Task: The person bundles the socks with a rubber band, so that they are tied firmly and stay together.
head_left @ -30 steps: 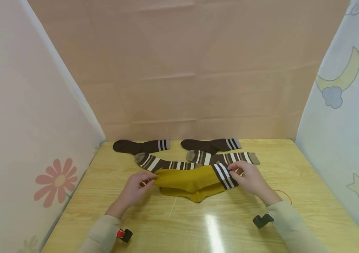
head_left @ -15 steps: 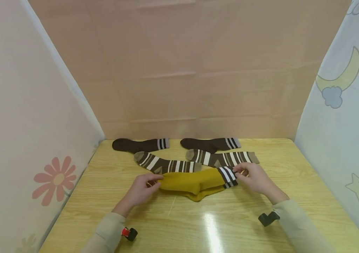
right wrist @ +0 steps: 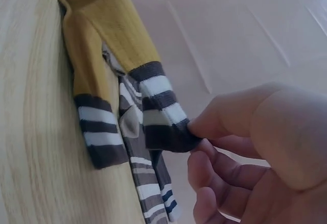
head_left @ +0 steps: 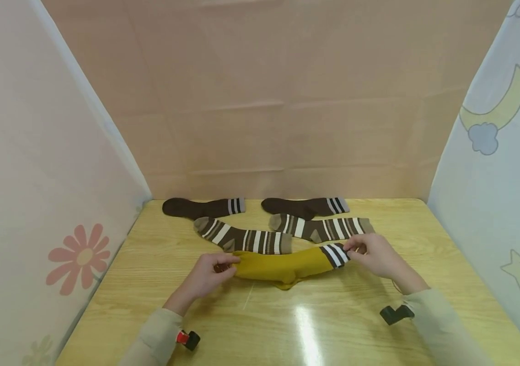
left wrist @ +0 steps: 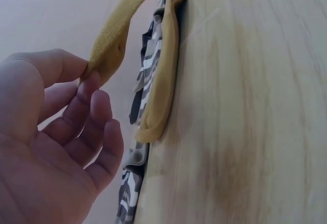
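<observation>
- A person's left hand [head_left: 211,274] pinched the toe end of a yellow sock [head_left: 269,265] at left, while the right hand [head_left: 374,255] pinched the edge of its banded cuff [head_left: 334,255] at right.
- The sock stretched between them, its ends raised above a wooden table [head_left: 241,325], over a second yellow sock [right wrist: 86,66] lying on the tabletop.
- Just beyond lay a left striped sock [head_left: 260,241] and a right striped sock [head_left: 333,230].
- Farther back, a left dark sock [head_left: 200,208] and a right dark sock [head_left: 303,207] lay along the far edge.
</observation>
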Motion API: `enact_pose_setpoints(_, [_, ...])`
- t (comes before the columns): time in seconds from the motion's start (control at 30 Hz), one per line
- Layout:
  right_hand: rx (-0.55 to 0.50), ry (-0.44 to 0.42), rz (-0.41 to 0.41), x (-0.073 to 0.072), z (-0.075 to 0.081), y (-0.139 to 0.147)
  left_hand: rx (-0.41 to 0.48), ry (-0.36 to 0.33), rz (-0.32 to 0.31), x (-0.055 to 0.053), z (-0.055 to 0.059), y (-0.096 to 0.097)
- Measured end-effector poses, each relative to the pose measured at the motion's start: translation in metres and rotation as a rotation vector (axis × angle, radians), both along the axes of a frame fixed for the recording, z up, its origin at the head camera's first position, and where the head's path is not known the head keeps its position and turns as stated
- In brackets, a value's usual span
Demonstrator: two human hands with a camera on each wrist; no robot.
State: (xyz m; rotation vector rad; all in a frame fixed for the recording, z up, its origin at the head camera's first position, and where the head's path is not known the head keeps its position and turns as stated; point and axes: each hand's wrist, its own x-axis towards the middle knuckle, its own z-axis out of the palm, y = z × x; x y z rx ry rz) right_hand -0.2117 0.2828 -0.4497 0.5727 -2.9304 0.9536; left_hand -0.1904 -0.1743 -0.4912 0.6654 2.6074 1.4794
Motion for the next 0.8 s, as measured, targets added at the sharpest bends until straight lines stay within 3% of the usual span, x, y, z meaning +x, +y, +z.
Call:
enact_pose_setpoints(0.3, [-0.039, -0.03, 0.028, 0.006, 0.007, 0.003, 0.042, -0.034, 0.009, 0.004, 0.002, -0.002])
enact_pose_setpoints(0.57, [-0.055, -0.019, 0.047, -0.003, -0.016, 0.0, -0.049, 0.027, 0.044, -0.002, -0.008, 0.0])
enact_pose_setpoints(0.8, [-0.038, 0.026, 0.017, -0.008, -0.032, -0.004, -0.117, 0.077, 0.095, -0.008, -0.013, 0.004])
